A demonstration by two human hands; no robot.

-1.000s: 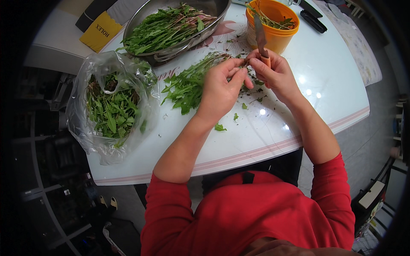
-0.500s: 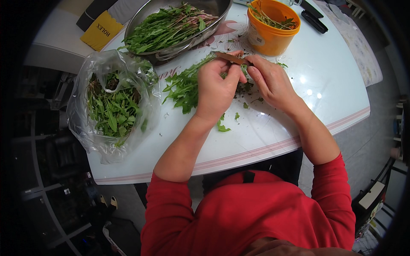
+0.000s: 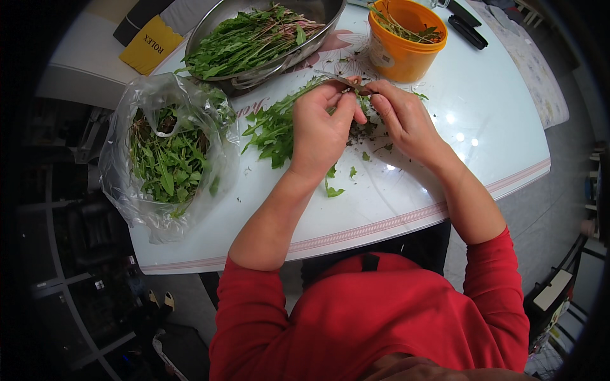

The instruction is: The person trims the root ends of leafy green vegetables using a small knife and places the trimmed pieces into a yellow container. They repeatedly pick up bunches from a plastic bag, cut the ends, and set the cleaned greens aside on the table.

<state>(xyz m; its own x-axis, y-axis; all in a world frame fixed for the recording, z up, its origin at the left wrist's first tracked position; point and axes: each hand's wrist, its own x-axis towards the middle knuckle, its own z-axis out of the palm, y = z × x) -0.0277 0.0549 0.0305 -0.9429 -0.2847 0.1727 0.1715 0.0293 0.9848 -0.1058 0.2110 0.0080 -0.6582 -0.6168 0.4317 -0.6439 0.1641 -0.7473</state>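
A small knife [image 3: 342, 80] is in the closed fingers of my right hand [image 3: 410, 124], its blade lying across the fingertips of my left hand [image 3: 321, 136]. That left hand is closed round leafy greens with jagged leaves, held close to the blade. More jagged greens [image 3: 272, 130] spread on the table just left of my left hand. Loose leaf scraps [image 3: 333, 190] and dark crumbs lie under and around both hands. My fingers hide the stems being held and part of the knife.
A metal basin [image 3: 323, 11] of greens stands at the back left. Nearer on the left, a clear plastic bag [image 3: 117, 190] holds more greens. An orange bucket [image 3: 410, 63] with plant trimmings sits beyond my right hand, beside a long black object [image 3: 467, 32]. The white table [image 3: 381, 203] curves in front.
The knife has turned in my right hand, so its blade now shows thinner, more edge-on. My hands stay in almost the same place.
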